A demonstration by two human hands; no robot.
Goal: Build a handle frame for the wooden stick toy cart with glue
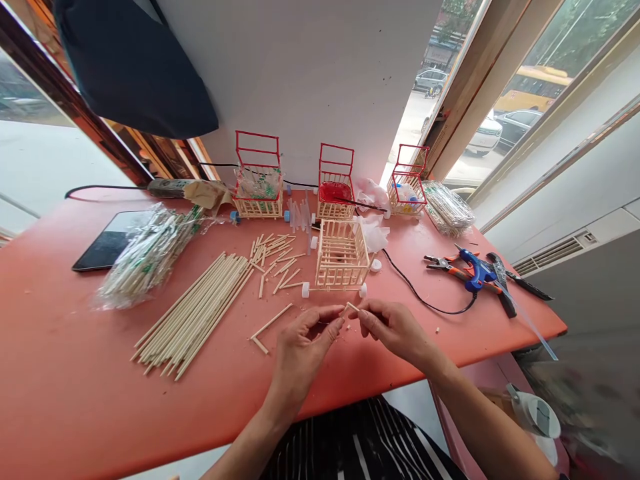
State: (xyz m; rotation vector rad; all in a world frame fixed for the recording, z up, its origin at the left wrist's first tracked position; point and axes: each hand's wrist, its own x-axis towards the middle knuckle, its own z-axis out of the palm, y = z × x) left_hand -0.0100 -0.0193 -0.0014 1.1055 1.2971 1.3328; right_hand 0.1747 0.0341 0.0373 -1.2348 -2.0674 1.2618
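Observation:
Close to the table's front edge, my left hand [304,340] and my right hand [395,328] nearly meet at the fingertips. My right thumb and fingers pinch a short wooden stick [353,307]. Its far end reaches the closed fingertips of my left hand, which pinch wood there; how much lies between them is hidden. Just beyond stands a small bare wooden cart [343,255] with white wheels. Left of my left hand, two sticks [267,328] form an angled shape. Cut short sticks [280,257] lie scattered further back.
Long sticks [195,313] lie in a pile at left, near a plastic-wrapped bundle [150,250] and a tablet [100,247]. Three carts with red handles [257,193] stand at the back. A blue glue gun [475,268], pliers [440,264] and a black cord [415,290] lie at right.

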